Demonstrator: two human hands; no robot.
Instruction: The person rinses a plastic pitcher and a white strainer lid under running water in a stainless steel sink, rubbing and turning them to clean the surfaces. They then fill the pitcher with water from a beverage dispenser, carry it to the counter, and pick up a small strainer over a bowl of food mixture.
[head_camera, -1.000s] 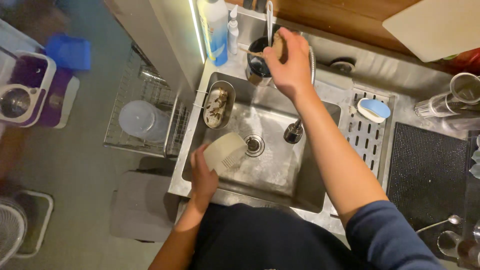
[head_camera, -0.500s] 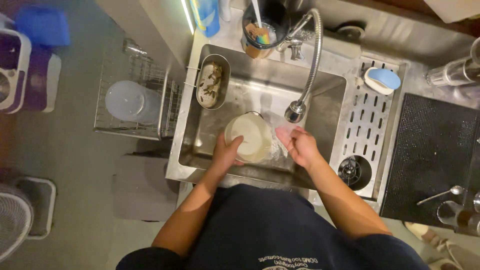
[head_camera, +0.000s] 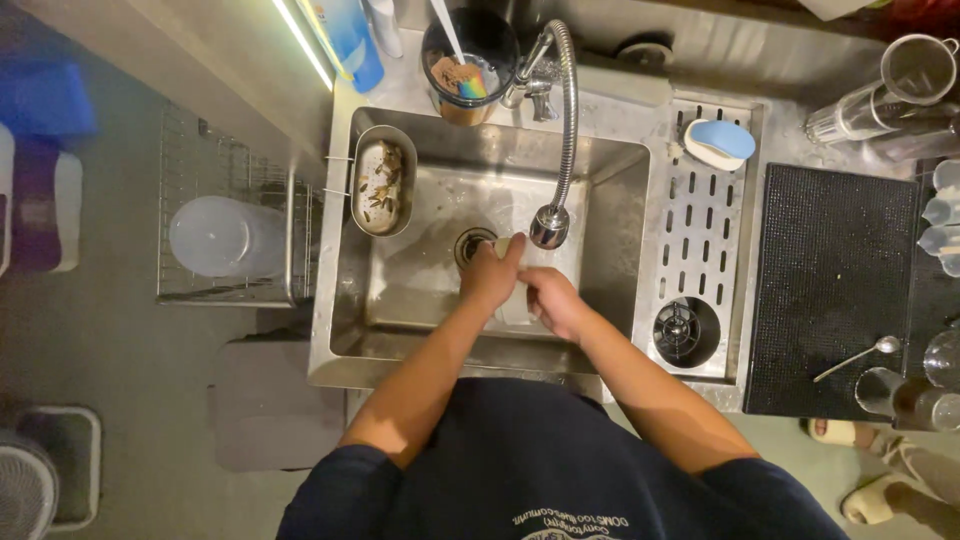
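The stainless steel sink (head_camera: 400, 290), a smooth rectangular basin, fills the middle of the view. Half a second ago the pale round dish (head_camera: 515, 305) lay broad and open under the tap; now both hands have closed over it, so only a white sliver shows at 6 o'clock from the coiled spring faucet (head_camera: 565, 120), suggesting the washing has turned to close rubbing. The left hand (head_camera: 490, 278) grips its upper edge, thumb raised, while the right hand (head_camera: 552, 302) clasps it from 3 o'clock. An oval metal strainer basket (head_camera: 380, 182) with scraps hangs at 10 o'clock; a blue-and-white sponge (head_camera: 718, 142) rests on the slotted drainer at 2 o'clock.
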